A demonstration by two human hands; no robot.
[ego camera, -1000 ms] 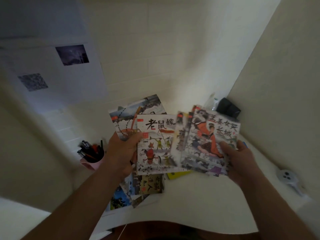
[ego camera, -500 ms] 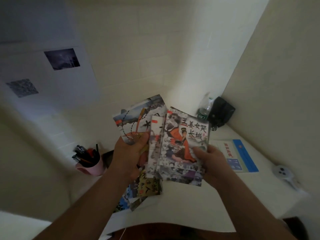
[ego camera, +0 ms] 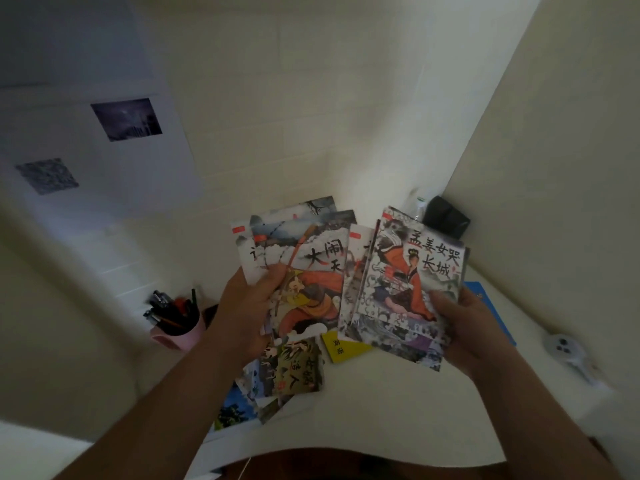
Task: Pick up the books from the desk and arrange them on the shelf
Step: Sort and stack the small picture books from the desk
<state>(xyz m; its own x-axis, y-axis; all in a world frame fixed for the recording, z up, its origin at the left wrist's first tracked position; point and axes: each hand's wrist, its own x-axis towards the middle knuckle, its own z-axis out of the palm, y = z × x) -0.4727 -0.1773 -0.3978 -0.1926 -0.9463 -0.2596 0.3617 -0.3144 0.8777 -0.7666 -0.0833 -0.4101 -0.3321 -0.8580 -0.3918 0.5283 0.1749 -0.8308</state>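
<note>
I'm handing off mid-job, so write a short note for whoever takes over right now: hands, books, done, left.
Left hand grips a fanned bunch of books, the monkey-cover book in front.
Right hand grips a second bunch, the orange-robed woman cover on top.
Both bunches are held above the desk.
On the desk: a loose pile of books and a yellow book.
Done: two bunches picked up.
Left: collect the rest and shelve everything; no shelf is in view.

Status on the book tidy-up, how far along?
Done: nothing shelved in view; no shelf visible. In hand: left hand grips a fan of illustrated paperback books; right hand grips another illustrated stack. Left: a yellow book and more picture books lie on the white desk.
</note>
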